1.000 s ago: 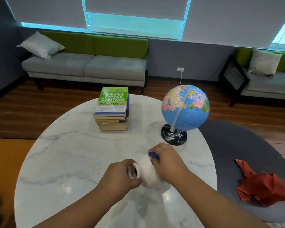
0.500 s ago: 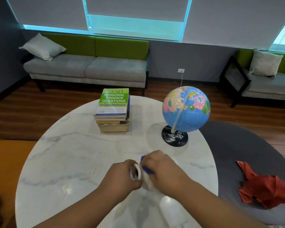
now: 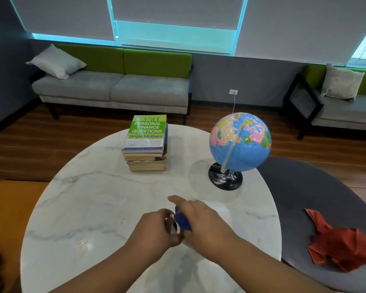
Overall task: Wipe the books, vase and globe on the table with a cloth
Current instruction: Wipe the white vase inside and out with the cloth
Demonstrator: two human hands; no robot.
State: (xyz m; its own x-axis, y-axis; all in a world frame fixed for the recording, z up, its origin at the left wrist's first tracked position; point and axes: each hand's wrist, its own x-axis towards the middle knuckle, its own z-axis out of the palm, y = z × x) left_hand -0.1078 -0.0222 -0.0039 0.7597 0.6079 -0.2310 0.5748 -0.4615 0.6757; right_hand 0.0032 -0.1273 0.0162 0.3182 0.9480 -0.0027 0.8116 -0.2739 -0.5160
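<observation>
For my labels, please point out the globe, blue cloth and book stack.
globe (image 3: 251, 151): head view, blue sphere.
blue cloth (image 3: 183, 222): head view, middle fold.
book stack (image 3: 147, 130): head view, green cover.

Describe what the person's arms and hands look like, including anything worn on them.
Both are bare. The left hand and right hand wear no gloves, and no ring shows on the fingers in view. The left forearm and right forearm show no sleeve, watch or bracelet down to the lower edge of the picture.
</observation>
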